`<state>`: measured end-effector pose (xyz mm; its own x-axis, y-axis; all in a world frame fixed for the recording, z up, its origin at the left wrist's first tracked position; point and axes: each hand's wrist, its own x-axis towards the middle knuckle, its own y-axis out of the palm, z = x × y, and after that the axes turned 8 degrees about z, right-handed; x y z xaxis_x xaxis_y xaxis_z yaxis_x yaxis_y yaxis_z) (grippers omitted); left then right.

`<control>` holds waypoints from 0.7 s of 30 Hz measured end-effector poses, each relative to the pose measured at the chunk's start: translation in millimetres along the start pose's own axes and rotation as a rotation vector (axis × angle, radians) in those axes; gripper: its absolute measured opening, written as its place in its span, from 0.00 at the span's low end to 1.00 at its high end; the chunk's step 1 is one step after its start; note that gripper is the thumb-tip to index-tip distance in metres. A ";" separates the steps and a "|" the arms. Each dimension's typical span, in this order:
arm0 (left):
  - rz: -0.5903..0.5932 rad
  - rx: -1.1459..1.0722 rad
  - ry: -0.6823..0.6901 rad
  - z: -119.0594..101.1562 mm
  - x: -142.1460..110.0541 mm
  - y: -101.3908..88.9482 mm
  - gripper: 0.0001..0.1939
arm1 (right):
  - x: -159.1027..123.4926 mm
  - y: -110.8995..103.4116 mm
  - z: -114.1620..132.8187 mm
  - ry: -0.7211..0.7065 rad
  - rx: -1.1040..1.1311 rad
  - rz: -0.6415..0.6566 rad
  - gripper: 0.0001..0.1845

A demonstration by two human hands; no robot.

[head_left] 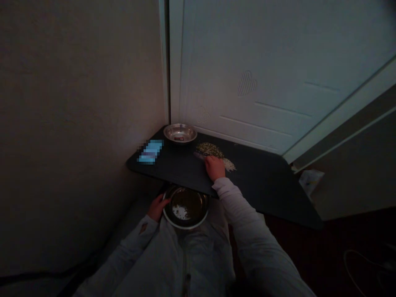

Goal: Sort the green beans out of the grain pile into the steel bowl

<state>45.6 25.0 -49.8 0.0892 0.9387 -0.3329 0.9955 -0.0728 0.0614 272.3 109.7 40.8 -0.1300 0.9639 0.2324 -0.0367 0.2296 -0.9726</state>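
My left hand [156, 207] is closed on the rim of a metal bowl [185, 225], which sits at my lap just below the table's near edge. Some small dark grains show in its shiny bottom. Over the dark tabletop [173, 165], my right hand [215, 167] is closed on a pale, translucent flat piece [199, 155]; its exact kind is unclear in the dim light. Right beside that hand lie a pile of small greenish grains [210, 148], like mung beans, and a smaller pile of whitish grains [229, 165]. My right fingers are partly hidden from above.
A second metal bowl [180, 134] stands at the table's far left corner. Near the left edge lies a lit phone [150, 152], its screen blurred. A wall [93, 82] borders the left, a white door [262, 62] the back. A white bag [311, 181] sits beyond the right end.
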 end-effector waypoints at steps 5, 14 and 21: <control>0.017 -0.015 0.007 -0.6 -0.6 0.5 0.18 | -4.8 -2.6 1.7 -0.016 0.009 0.036 0.13; 0.005 -0.029 0.006 -2.0 -2.0 2.1 0.21 | -16.4 -3.3 1.6 -0.088 0.038 0.043 0.13; 0.005 -0.036 0.006 -4.6 -3.8 2.3 0.19 | -27.5 -4.9 3.0 -0.116 0.060 0.048 0.13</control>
<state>47.4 22.9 -44.0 0.0938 0.9404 -0.3269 0.9931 -0.0654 0.0969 273.1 81.7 39.2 -0.2467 0.9507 0.1877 -0.0863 0.1714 -0.9814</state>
